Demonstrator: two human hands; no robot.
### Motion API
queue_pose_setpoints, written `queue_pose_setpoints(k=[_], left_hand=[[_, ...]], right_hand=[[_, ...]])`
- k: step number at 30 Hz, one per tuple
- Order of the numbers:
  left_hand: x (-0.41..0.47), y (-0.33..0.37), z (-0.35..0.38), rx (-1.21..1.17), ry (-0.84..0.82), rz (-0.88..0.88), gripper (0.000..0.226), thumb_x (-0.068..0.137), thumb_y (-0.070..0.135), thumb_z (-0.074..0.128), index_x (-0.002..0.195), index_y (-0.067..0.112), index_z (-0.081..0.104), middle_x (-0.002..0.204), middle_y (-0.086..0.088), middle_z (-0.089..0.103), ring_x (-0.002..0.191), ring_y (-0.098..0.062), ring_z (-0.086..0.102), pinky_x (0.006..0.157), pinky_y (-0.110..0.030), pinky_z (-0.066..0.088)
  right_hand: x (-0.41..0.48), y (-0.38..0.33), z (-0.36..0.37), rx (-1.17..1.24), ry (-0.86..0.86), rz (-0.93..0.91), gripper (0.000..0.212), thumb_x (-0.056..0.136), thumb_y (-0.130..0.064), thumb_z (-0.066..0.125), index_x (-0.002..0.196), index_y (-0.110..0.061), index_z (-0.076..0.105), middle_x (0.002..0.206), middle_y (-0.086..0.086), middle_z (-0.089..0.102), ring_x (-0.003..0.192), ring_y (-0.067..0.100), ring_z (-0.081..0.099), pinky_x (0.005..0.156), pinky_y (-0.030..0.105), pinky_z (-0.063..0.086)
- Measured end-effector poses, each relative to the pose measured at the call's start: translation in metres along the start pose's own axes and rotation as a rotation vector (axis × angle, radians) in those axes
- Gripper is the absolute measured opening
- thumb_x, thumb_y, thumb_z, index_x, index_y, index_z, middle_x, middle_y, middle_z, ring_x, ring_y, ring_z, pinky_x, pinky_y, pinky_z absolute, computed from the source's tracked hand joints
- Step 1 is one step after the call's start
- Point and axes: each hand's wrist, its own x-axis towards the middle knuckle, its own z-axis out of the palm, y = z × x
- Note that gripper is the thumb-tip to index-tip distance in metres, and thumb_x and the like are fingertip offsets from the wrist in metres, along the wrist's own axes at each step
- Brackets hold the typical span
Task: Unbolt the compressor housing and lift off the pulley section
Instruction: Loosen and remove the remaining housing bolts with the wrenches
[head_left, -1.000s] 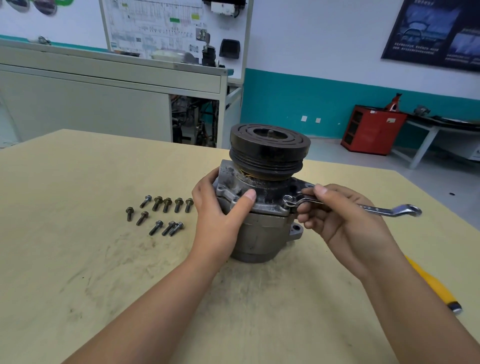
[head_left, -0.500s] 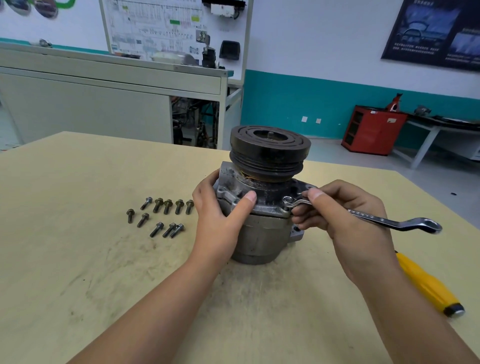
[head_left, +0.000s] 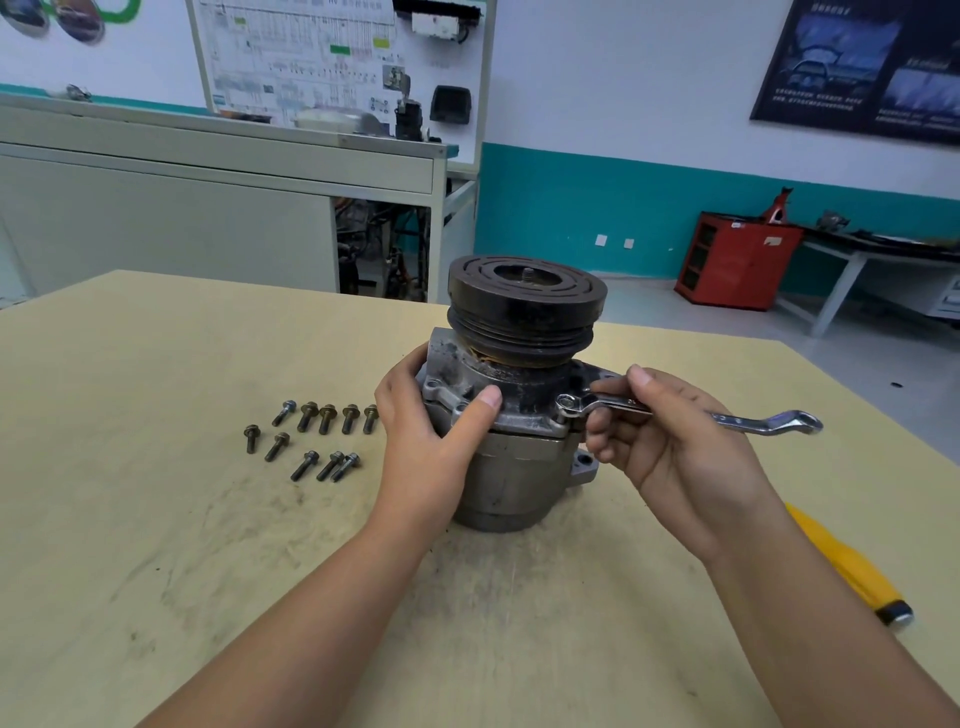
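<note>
Bolts (head_left: 326, 418) left of compressor (head_left: 514, 478), yellow tool (head_left: 831, 556) right.

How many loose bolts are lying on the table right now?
10 dark steel bolts lie on the pale wooden table, left of the left hand: five in the far row, two further left, three in the near row. Others may be hidden behind the hand.

My right hand (head_left: 680, 457) has swung the silver double-ended ring wrench (head_left: 737, 422) back. Half a second ago its free end had dipped toward the near edge of the pale yellow tabletop (head_left: 156, 519); now it points at the right edge again, about where it was a second ago. My wrist has rolled back, palm showing.
</note>
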Motion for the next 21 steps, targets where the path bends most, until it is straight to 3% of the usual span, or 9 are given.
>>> queue_pose_setpoints(k=[3, 7, 11, 13, 16, 19, 21], left_hand=[[0.0, 0.0, 0.0, -0.017, -0.008, 0.001, 0.059, 0.071, 0.05, 0.06, 0.125, 0.041, 0.037, 0.131, 0.013, 0.034, 0.116, 0.018, 0.037, 0.08, 0.009, 0.029], [0.001, 0.001, 0.001, -0.01, -0.004, 0.003, 0.059, 0.07, 0.048, 0.06, 0.123, 0.04, 0.037, 0.133, 0.01, 0.033, 0.113, 0.021, 0.035, 0.079, 0.01, 0.027], [0.0, 0.001, 0.001, 0.004, -0.003, 0.017, 0.059, 0.07, 0.047, 0.06, 0.123, 0.04, 0.037, 0.133, 0.009, 0.034, 0.106, 0.029, 0.033, 0.079, 0.01, 0.025], [0.001, 0.001, 0.001, 0.001, -0.003, 0.017, 0.059, 0.07, 0.046, 0.061, 0.125, 0.039, 0.037, 0.133, 0.009, 0.034, 0.106, 0.029, 0.034, 0.079, 0.01, 0.026], [0.001, 0.001, 0.001, 0.002, 0.0, 0.015, 0.059, 0.07, 0.047, 0.061, 0.124, 0.04, 0.037, 0.133, 0.009, 0.034, 0.111, 0.023, 0.035, 0.081, 0.01, 0.026], [0.001, 0.0, 0.0, -0.005, -0.004, 0.007, 0.056, 0.07, 0.048, 0.06, 0.121, 0.043, 0.037, 0.134, 0.01, 0.034, 0.116, 0.018, 0.036, 0.081, 0.009, 0.028], [0.001, -0.001, 0.001, -0.012, -0.007, 0.004, 0.058, 0.07, 0.049, 0.061, 0.123, 0.042, 0.037, 0.134, 0.01, 0.034, 0.116, 0.019, 0.036, 0.082, 0.008, 0.029]], right_hand=[[-0.003, -0.001, 0.004, -0.013, 0.035, -0.083, 0.027, 0.078, -0.023, 0.052, 0.082, 0.002, 0.059, 0.059, 0.012, 0.062, 0.05, 0.02, 0.059, 0.048, 0.023, 0.048], [-0.01, -0.001, 0.014, -0.171, 0.097, -0.182, 0.028, 0.076, -0.029, 0.056, 0.074, -0.002, 0.057, 0.059, 0.013, 0.065, 0.05, 0.022, 0.062, 0.047, 0.024, 0.05], [-0.022, 0.011, 0.023, -0.639, 0.168, -0.44, 0.022, 0.082, -0.03, 0.07, 0.07, -0.015, 0.059, 0.063, 0.006, 0.067, 0.054, 0.019, 0.064, 0.051, 0.03, 0.054], [-0.024, 0.015, 0.024, -0.786, 0.213, -0.503, 0.017, 0.082, -0.03, 0.062, 0.069, -0.02, 0.058, 0.064, 0.005, 0.065, 0.055, 0.021, 0.063, 0.053, 0.04, 0.052], [-0.021, 0.013, 0.022, -0.723, 0.172, -0.487, 0.014, 0.083, -0.019, 0.061, 0.069, -0.014, 0.06, 0.064, 0.005, 0.067, 0.055, 0.018, 0.064, 0.053, 0.034, 0.054], [-0.013, 0.002, 0.013, -0.479, 0.067, -0.336, 0.015, 0.085, -0.002, 0.061, 0.071, -0.002, 0.06, 0.062, 0.012, 0.068, 0.053, 0.022, 0.065, 0.051, 0.026, 0.053], [-0.008, -0.003, 0.007, -0.251, 0.028, -0.16, 0.015, 0.08, -0.011, 0.059, 0.072, 0.002, 0.06, 0.061, 0.015, 0.066, 0.052, 0.025, 0.063, 0.049, 0.026, 0.052]])
